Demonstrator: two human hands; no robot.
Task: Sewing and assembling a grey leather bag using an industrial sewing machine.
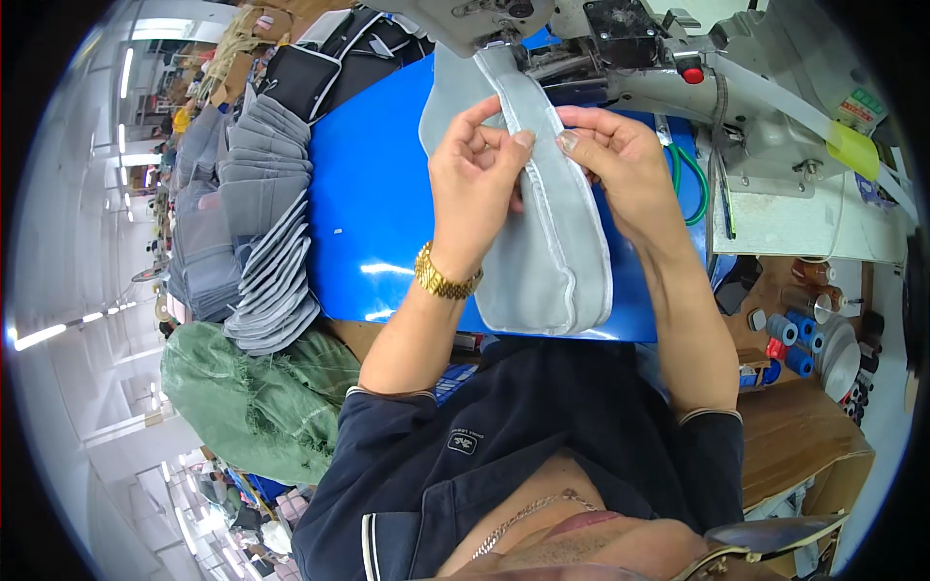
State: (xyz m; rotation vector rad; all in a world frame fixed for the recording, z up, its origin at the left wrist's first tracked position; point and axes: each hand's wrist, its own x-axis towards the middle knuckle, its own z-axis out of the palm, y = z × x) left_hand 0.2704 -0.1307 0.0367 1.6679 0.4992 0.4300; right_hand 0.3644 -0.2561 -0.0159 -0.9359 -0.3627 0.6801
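A long grey fabric piece [528,276] with pale raised seams runs from the sewing machine's head [484,24] down over the blue table top [373,208] to its front edge. My left hand [477,179], with a gold watch at the wrist, is closed in a pinch on the lengthwise seam just below the machine. Across from it my right hand [620,160] pinches the right border of the same fabric between thumb and forefinger. The fabric's upper end lies under the machine head, where the needle area is hard to make out.
Stacked grey fabric pieces [262,223] lean along the table's left side, with black padded pieces [300,77] behind. Green-handled scissors [690,184] lie right of my right hand. A green sack [257,397] sits at lower left; thread spools [799,339] stand at right.
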